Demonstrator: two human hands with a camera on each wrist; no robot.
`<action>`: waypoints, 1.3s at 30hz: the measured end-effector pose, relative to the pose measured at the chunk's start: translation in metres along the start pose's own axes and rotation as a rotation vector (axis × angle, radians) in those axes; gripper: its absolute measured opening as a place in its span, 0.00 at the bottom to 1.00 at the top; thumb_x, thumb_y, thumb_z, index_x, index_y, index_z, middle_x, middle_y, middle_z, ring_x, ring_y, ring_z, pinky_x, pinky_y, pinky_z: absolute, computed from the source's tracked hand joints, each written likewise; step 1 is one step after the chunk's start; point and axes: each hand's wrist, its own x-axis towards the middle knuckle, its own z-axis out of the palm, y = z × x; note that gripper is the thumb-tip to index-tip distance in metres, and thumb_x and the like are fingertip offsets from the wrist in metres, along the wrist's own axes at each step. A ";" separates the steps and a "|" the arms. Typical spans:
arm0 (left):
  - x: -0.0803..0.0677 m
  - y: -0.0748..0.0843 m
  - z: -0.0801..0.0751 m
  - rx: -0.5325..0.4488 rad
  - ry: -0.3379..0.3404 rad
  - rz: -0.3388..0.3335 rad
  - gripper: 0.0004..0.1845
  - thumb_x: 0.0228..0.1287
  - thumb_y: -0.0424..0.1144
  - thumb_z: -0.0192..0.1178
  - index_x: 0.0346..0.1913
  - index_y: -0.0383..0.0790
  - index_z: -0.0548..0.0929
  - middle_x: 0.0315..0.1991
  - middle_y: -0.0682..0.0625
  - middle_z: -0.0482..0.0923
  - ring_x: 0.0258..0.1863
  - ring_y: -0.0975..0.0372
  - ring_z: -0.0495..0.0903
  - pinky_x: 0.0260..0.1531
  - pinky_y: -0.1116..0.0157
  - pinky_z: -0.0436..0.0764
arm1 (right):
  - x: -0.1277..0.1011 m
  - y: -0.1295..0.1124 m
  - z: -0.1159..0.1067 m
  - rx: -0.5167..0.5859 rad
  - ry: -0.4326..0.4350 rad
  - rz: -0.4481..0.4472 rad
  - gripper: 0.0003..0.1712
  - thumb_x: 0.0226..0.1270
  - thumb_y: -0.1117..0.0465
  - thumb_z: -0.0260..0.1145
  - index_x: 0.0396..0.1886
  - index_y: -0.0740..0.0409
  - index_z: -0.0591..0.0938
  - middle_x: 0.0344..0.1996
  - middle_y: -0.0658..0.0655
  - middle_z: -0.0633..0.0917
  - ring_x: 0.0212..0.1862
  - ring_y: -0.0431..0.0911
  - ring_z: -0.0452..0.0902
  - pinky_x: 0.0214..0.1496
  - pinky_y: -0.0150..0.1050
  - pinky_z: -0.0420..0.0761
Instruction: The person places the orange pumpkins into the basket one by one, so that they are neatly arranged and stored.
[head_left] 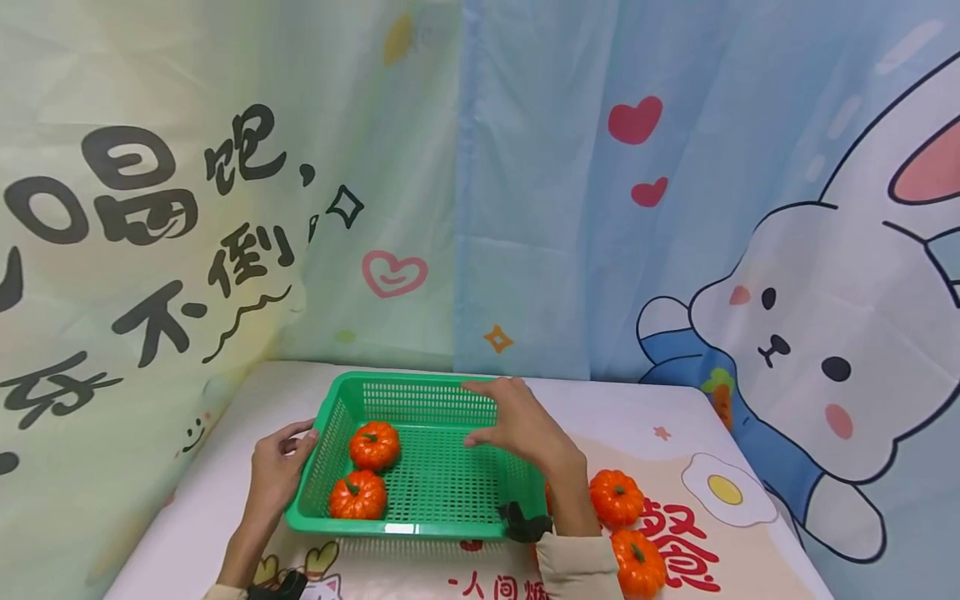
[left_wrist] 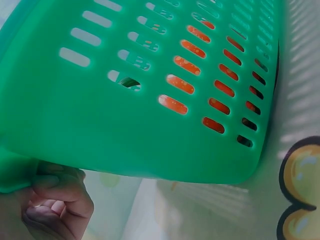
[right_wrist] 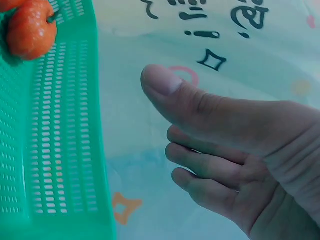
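A green slotted plastic basket (head_left: 420,528) sits on the table with two small orange pumpkins, one further back (head_left: 374,444) and one nearer the front (head_left: 358,495). My left hand (head_left: 281,462) grips the basket's left rim; in the left wrist view its fingers (left_wrist: 55,200) curl under the green wall (left_wrist: 125,125). My right hand (head_left: 495,417) hovers over the basket's right half, fingers and thumb spread, holding nothing. In the right wrist view, the right hand (right_wrist: 215,145) is clear of the basket (right_wrist: 55,150), and one pumpkin (right_wrist: 30,30) shows at the top left.
Two more pumpkins (head_left: 617,497) (head_left: 638,563) lie on the table right of the basket, beside my right forearm. The printed tablecloth has a fried-egg picture (head_left: 726,490). Cartoon curtains (head_left: 525,208) close off the back and left.
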 end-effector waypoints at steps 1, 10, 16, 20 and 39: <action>0.000 0.000 -0.001 0.000 -0.002 0.000 0.18 0.82 0.36 0.62 0.64 0.26 0.86 0.35 0.32 0.90 0.20 0.69 0.84 0.23 0.69 0.84 | -0.002 0.001 -0.002 0.000 0.002 0.008 0.46 0.55 0.58 0.89 0.75 0.56 0.82 0.29 0.56 0.86 0.35 0.44 0.69 0.52 0.44 0.78; -0.001 0.002 -0.002 -0.002 -0.011 -0.024 0.19 0.82 0.36 0.61 0.65 0.27 0.85 0.35 0.34 0.90 0.20 0.68 0.85 0.23 0.69 0.85 | -0.025 0.009 -0.008 -0.007 0.073 0.092 0.43 0.55 0.59 0.89 0.73 0.53 0.84 0.62 0.55 0.90 0.54 0.50 0.83 0.64 0.53 0.86; -0.001 0.000 -0.002 0.005 -0.005 -0.021 0.19 0.82 0.36 0.61 0.65 0.26 0.85 0.38 0.31 0.90 0.21 0.70 0.85 0.24 0.69 0.85 | -0.038 0.018 -0.015 0.013 0.088 0.089 0.43 0.57 0.59 0.88 0.74 0.55 0.83 0.55 0.56 0.93 0.48 0.46 0.83 0.58 0.49 0.87; -0.001 0.000 -0.002 0.006 -0.007 -0.021 0.19 0.82 0.36 0.62 0.65 0.26 0.85 0.38 0.31 0.90 0.21 0.71 0.85 0.24 0.70 0.85 | -0.047 0.026 -0.016 0.025 0.108 0.113 0.44 0.59 0.60 0.87 0.76 0.55 0.81 0.68 0.58 0.87 0.60 0.54 0.83 0.67 0.59 0.84; -0.001 0.004 -0.002 0.024 0.001 -0.030 0.19 0.82 0.36 0.62 0.65 0.27 0.85 0.38 0.32 0.90 0.22 0.71 0.84 0.25 0.71 0.84 | -0.077 0.053 -0.025 0.030 0.133 0.271 0.44 0.63 0.59 0.84 0.79 0.54 0.78 0.72 0.62 0.83 0.74 0.66 0.74 0.76 0.73 0.72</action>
